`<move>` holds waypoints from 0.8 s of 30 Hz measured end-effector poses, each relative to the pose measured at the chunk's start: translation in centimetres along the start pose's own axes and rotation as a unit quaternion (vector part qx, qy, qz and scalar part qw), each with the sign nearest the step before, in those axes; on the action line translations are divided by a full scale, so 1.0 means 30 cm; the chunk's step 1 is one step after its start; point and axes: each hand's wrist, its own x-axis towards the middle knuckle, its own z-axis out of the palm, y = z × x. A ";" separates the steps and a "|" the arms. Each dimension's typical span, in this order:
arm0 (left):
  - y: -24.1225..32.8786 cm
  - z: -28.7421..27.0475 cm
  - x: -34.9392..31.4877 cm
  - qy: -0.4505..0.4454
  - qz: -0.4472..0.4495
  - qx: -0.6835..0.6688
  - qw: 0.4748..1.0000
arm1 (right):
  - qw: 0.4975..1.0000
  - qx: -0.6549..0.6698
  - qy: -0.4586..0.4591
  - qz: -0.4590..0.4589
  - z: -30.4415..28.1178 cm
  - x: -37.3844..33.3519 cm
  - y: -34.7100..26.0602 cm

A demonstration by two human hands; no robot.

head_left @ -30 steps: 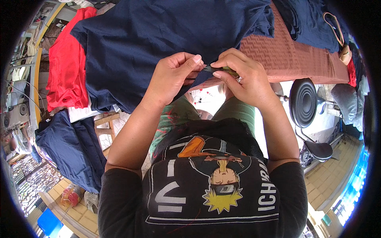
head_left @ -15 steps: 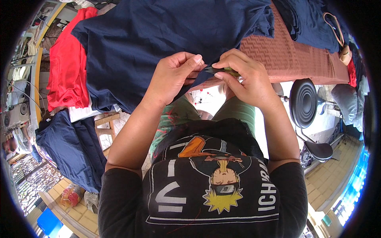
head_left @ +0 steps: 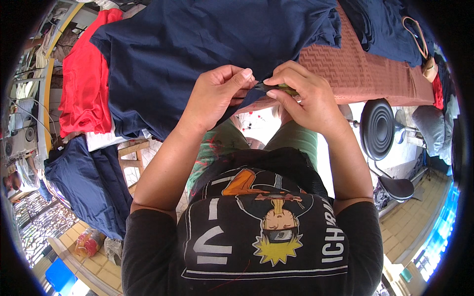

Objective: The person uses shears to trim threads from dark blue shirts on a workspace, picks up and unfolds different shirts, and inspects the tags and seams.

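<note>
A navy blue garment (head_left: 163,54) lies spread over the table, its near edge hanging down toward my lap. My left hand (head_left: 217,93) is closed in a pinch on the edge of this cloth, thumb against the forefinger. Just beside it, my right hand (head_left: 303,93) grips small thread snips (head_left: 261,87) with dark pointed blades and a yellow-green handle mostly hidden by the fingers. The blade tips point left and sit right at the pinched cloth; whether they touch a thread is too small to tell.
A brown patterned cloth (head_left: 345,69) covers the table. Folded navy garments (head_left: 385,34) lie at the far right, red fabric (head_left: 86,74) at the left. More navy cloth (head_left: 86,182) hangs over a wooden stool (head_left: 131,155). A round black stool seat (head_left: 377,128) stands right of my legs.
</note>
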 end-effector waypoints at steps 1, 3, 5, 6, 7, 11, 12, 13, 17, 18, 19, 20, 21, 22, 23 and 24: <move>0.001 0.001 0.000 0.002 0.001 0.000 1.000 | 1.000 -0.001 -0.001 0.000 -0.001 -0.001 0.001; -0.005 0.003 0.001 0.003 0.010 -0.004 1.000 | 1.000 -0.003 -0.003 0.001 -0.003 -0.001 0.002; -0.007 0.004 0.000 0.005 0.013 -0.007 1.000 | 1.000 -0.003 -0.007 0.003 -0.004 -0.001 0.002; -0.005 0.005 -0.001 0.007 0.010 -0.007 1.000 | 1.000 -0.003 -0.005 -0.001 -0.004 0.000 0.002; -0.003 0.006 -0.002 0.009 0.008 -0.007 1.000 | 1.000 -0.004 -0.003 -0.005 -0.003 0.001 0.003; 0.000 -0.003 0.004 -0.010 -0.003 0.009 1.000 | 1.000 0.010 0.002 -0.016 0.004 0.007 -0.001; -0.002 -0.005 0.005 -0.015 -0.002 0.012 1.000 | 1.000 0.005 -0.002 -0.016 0.002 0.007 -0.003; -0.004 -0.006 0.005 -0.019 0.000 0.015 1.000 | 1.000 0.001 -0.006 -0.017 0.001 0.009 -0.004; -0.003 0.009 -0.001 -0.006 0.008 -0.014 1.000 | 0.999 -0.016 -0.028 -0.023 -0.020 0.004 0.000; -0.006 0.007 0.001 -0.011 0.010 -0.014 1.000 | 0.999 -0.015 -0.025 -0.015 -0.025 0.003 -0.002; -0.007 0.007 0.003 -0.015 0.013 -0.014 1.000 | 1.000 -0.015 -0.021 -0.008 -0.030 0.002 -0.004; -0.006 0.008 0.002 -0.014 0.011 -0.008 1.000 | 1.000 -0.014 -0.018 0.000 -0.033 0.002 -0.005; -0.002 0.010 0.001 -0.013 0.010 -0.002 1.000 | 1.000 -0.019 -0.014 -0.003 -0.034 0.003 -0.005; 0.001 0.012 -0.001 -0.013 0.008 0.004 1.000 | 1.000 -0.025 -0.011 -0.005 -0.034 0.003 -0.005; 0.006 0.013 -0.001 -0.015 0.007 0.006 1.000 | 0.999 -0.030 -0.008 -0.008 -0.034 0.004 -0.006; 0.011 0.012 -0.002 -0.016 0.005 0.007 1.000 | 0.999 -0.029 -0.011 -0.010 -0.033 0.007 -0.009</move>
